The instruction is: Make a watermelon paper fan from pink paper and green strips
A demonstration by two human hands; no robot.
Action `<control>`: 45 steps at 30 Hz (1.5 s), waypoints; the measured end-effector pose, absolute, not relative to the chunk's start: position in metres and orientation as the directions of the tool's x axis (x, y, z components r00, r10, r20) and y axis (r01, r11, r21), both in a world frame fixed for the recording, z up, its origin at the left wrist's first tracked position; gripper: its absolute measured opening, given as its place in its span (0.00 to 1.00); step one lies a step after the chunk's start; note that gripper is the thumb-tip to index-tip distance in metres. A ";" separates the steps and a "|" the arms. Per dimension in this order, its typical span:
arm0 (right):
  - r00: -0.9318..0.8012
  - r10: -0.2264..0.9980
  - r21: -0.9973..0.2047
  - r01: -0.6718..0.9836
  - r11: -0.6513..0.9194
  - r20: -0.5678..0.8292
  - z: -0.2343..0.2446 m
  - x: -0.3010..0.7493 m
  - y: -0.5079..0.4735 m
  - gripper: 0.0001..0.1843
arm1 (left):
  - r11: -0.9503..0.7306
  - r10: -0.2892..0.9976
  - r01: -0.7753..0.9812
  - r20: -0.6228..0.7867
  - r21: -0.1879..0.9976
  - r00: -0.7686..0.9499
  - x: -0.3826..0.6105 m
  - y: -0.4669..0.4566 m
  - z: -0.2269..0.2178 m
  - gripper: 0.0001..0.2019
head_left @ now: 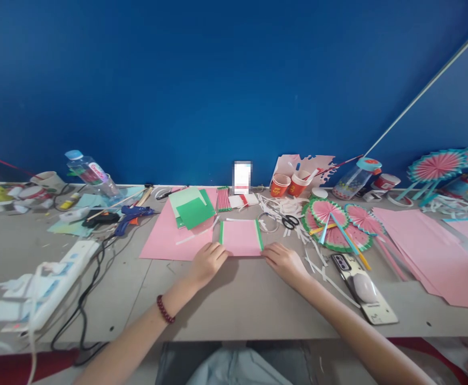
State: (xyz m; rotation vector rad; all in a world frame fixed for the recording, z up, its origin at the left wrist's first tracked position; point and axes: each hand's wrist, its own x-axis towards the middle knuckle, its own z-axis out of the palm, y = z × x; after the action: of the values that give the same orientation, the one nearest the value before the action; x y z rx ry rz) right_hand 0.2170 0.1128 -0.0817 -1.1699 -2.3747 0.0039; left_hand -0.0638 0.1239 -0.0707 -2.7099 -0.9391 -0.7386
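A pink paper sheet (pixel 240 236) with green and pale strips along its two sides lies in front of me. My left hand (pixel 211 262) pinches its near left corner, a beaded bracelet on that wrist. The near right corner is between the fingers of my right hand (pixel 284 261). Left of it, a larger pink sheet (pixel 163 240) lies flat, with green paper pieces (pixel 196 213) on top. Just beyond is a pleated pink and green strip (pixel 223 199). Black-handled scissors (pixel 290 221) rest among white paper scraps to the right.
Finished paper fans (pixel 338 222), a phone (pixel 364 289) and stacked pink paper (pixel 438 251) lie on the right. Red paper cups (pixel 279 184) stand at the back. On the left are a blue glue gun (pixel 131 218), a power strip (pixel 63 283), cables and a tilted bottle (pixel 93 174).
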 end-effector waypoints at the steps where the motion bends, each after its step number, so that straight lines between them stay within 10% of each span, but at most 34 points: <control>1: -0.520 0.748 -0.202 0.748 0.632 0.411 -0.088 0.217 0.110 0.12 | -0.776 0.560 0.631 0.470 0.010 0.682 -0.064 0.122 -0.076 0.12; 13: -0.454 0.828 -0.323 0.769 0.551 0.331 -0.083 0.213 0.112 0.08 | -0.784 0.616 0.602 0.313 0.153 0.723 -0.027 0.127 -0.071 0.07; 28: -0.430 0.897 -0.714 0.660 0.234 -0.104 -0.054 0.220 0.144 0.09 | -0.528 0.732 0.438 0.129 0.727 0.669 -0.007 0.162 -0.069 0.06; 45: -0.373 0.918 -0.740 0.655 0.156 -0.136 -0.059 0.218 0.150 0.08 | -0.494 0.710 0.454 0.043 0.742 0.703 -0.015 0.161 -0.067 0.09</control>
State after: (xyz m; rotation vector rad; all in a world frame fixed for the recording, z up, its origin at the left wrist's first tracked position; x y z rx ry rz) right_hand 0.2179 0.1504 -0.0590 -1.5048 -2.0944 1.0578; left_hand -0.0147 0.1609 -0.0672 -3.5441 -1.4383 -0.7296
